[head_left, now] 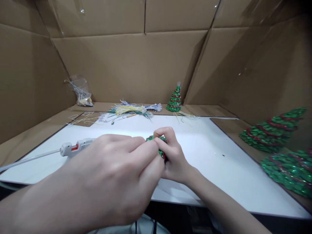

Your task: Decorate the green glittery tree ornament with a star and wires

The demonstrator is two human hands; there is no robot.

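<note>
No lettering, brand, number or sign can be read anywhere in view: none on the brown cardboard walls, none on the white board, none on the clear plastic bag at the back left, and none on the visible part of the glue gun (the left hand hides the rest of it).

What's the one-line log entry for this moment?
right hand: holding partly covered green decoration; left hand: beside it, fingertips hidden; left side: glue gun; back: wires, small tree; right side: two trees
</note>
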